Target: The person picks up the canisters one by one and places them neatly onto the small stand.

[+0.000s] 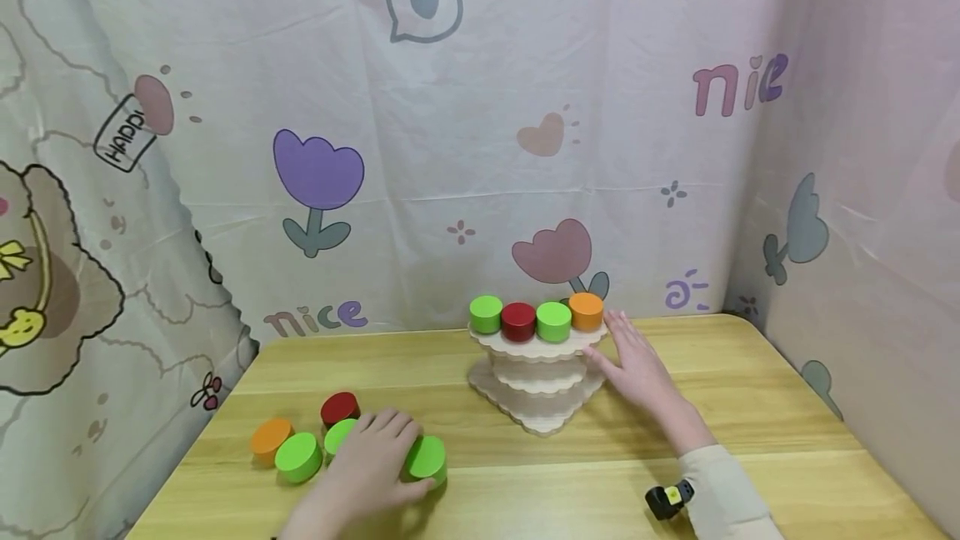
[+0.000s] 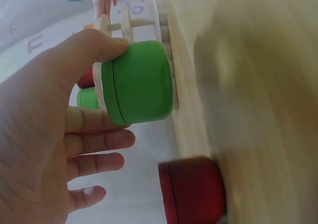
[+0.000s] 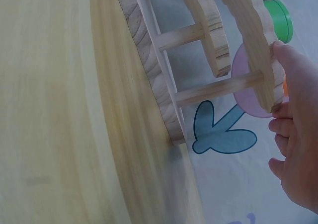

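Between thumb and fingers my left hand (image 1: 371, 465) holds a green round block (image 1: 429, 458), its side turned to the camera in the left wrist view. A tiered wooden stand (image 1: 542, 407) with scalloped edges stands toward the back of the table. Along its top tier sit a green block (image 1: 486, 315), a red block (image 1: 518, 322), another green block (image 1: 553, 322) and an orange block (image 1: 586, 312). My right hand (image 1: 641, 369) grips the right corner of that tier, thumb on the front edge, fingers at the side beside the orange block.
Around my left hand on the wooden table (image 1: 540, 490) lie an orange block (image 1: 272, 442), a green block (image 1: 298, 457), a red block (image 1: 341, 411) and a partly hidden green block (image 1: 340, 436). A small black device (image 1: 667, 499) sits at the right wrist. Printed cloth (image 1: 450, 148) hangs behind.
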A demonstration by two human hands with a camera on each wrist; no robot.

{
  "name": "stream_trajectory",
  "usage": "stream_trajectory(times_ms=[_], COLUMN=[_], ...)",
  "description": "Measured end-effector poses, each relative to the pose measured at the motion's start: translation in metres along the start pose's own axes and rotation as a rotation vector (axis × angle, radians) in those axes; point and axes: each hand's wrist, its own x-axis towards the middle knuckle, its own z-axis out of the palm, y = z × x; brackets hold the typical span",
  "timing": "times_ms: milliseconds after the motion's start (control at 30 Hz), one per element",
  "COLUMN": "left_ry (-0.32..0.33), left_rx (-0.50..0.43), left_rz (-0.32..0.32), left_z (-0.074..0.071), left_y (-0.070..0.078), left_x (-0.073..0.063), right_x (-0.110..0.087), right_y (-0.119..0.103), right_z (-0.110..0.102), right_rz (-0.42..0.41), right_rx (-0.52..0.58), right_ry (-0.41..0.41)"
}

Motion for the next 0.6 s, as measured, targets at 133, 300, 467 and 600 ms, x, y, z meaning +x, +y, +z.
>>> stream_trajectory(times_ms=[133, 300, 467, 600], left_ry=[0.015, 0.009, 0.003, 0.021], left_rx=[0.006, -0.013, -0.025, -0.028], left_rz=[0.024, 0.032, 0.044, 0.056], left_z=[0.000, -0.003, -0.006, -0.007], left_y=[0.006, 0.015, 0.023, 0.029], left_x=[0.013, 0.029, 0.045, 0.058], right_x=[0.000, 0.000, 0.000, 0.000], right_y=[0.001, 0.001, 0.000, 0.000], right_z=[0.000, 0.000, 0.000, -0.001], right_rz=[-0.002, -0.005, -0.002, 0.000], right_rx=[0.003, 0.003, 0.002, 0.004], right_ry=[-0.001, -0.008, -0.010, -0.012])
